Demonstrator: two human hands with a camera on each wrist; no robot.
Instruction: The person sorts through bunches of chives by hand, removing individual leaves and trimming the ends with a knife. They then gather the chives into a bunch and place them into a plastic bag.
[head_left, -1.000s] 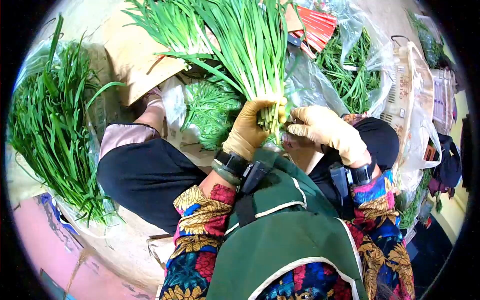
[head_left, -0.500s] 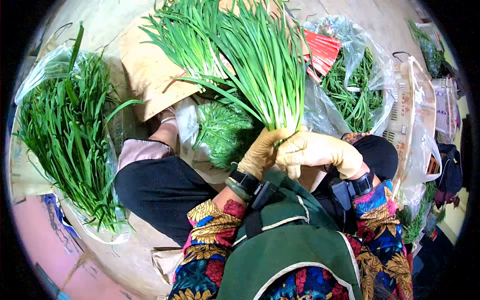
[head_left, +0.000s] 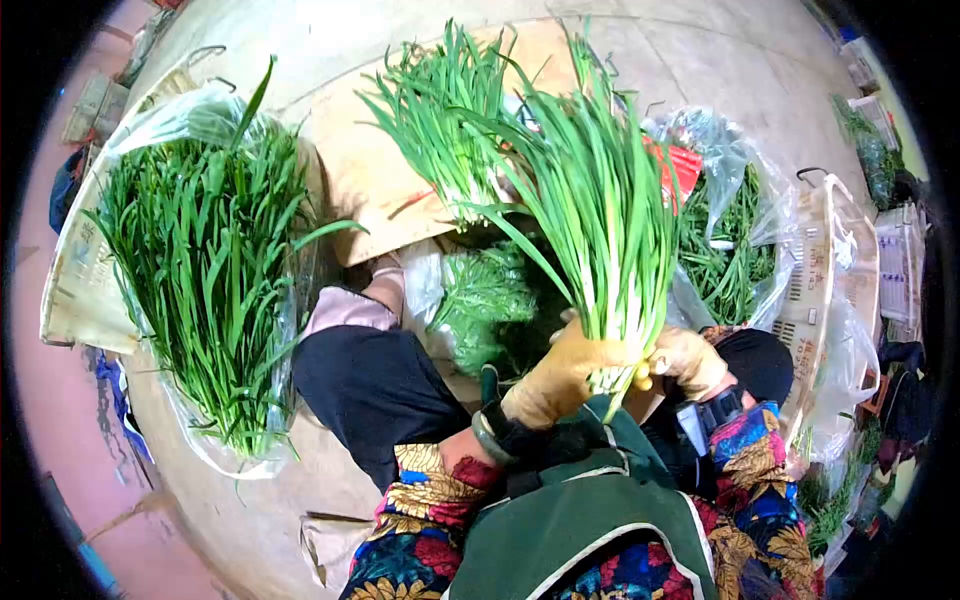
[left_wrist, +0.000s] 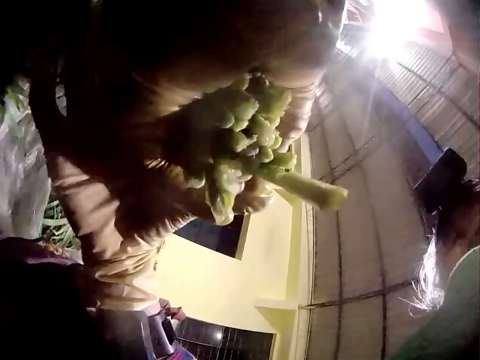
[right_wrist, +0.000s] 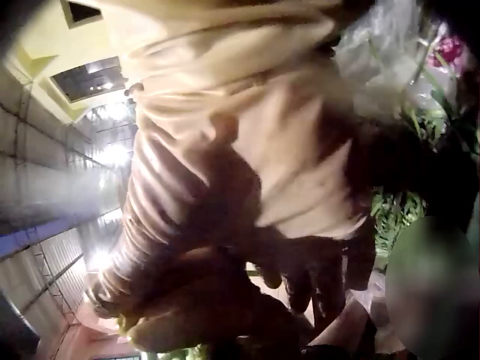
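Note:
A bunch of garlic chives with long flat leaves and pale stems stands upright in front of the green apron. My gloved left hand grips it low, near the stem ends. The left wrist view shows the cut stem ends in the grip, one stalk poking out past the rest. On the bunch's right side, my gloved right hand lies right against the stems. Its fingertips are hidden behind the bunch in the head view; from the right wrist, mostly the glove's back shows, and I cannot tell how the fingers hold.
Another pile of chives lies on a brown board ahead. To the left, a plastic-lined basket overflows with greens. Bagged greens sit between the legs; more greens and a pale crate stand right.
The bunch shifts right and lower in the head view as the camera turns. My right hand moves from in front of the stem ends to their right side; my left keeps its grip.

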